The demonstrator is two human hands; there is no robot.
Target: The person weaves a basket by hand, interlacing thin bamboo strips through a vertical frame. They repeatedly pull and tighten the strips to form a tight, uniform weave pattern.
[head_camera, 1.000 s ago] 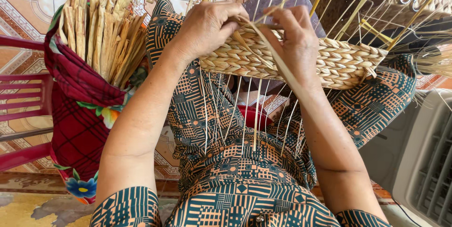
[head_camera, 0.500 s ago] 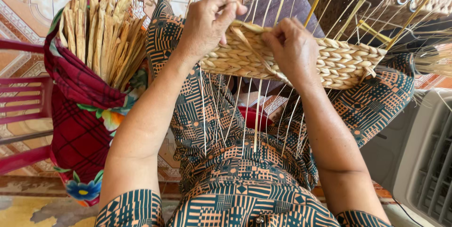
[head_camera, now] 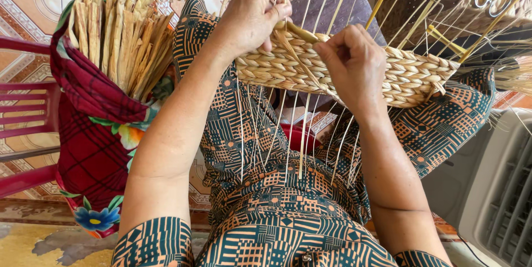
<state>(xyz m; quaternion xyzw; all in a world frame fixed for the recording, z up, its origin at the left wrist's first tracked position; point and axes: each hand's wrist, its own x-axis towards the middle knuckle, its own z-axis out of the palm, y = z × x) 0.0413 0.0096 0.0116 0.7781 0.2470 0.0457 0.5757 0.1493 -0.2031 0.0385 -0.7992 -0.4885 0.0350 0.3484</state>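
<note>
A patterned tile floor (head_camera: 33,1) in cream and rust runs under the scene, with a red plastic chair (head_camera: 22,112) at the left and a grey ribbed appliance (head_camera: 499,189) at the lower right. The person sits in a dark green and orange patterned dress, and a half-woven basket (head_camera: 410,78) of plaited straw-coloured fibre rests across the lap, its long axis running left to right. Thin upright stakes (head_camera: 288,134) stick out of it both toward the body and away from it.

The left hand (head_camera: 252,18) sits at the basket's upper left rim, fingers curled shut around a flat weaving strand (head_camera: 293,31) and some stakes. The right hand (head_camera: 354,65) lies just beside it, over the middle of the rim, fingers bent closed and pinching the same strand where it slants down across the plaited wall. The strand thus runs from the left grip down and rightward under the right grip; both hands touch it, the left nearer its upper end.

A bundle of dried reed strips (head_camera: 113,34) stands upright in a red floral cloth bag (head_camera: 94,134) at the person's left, well apart from both hands.
</note>
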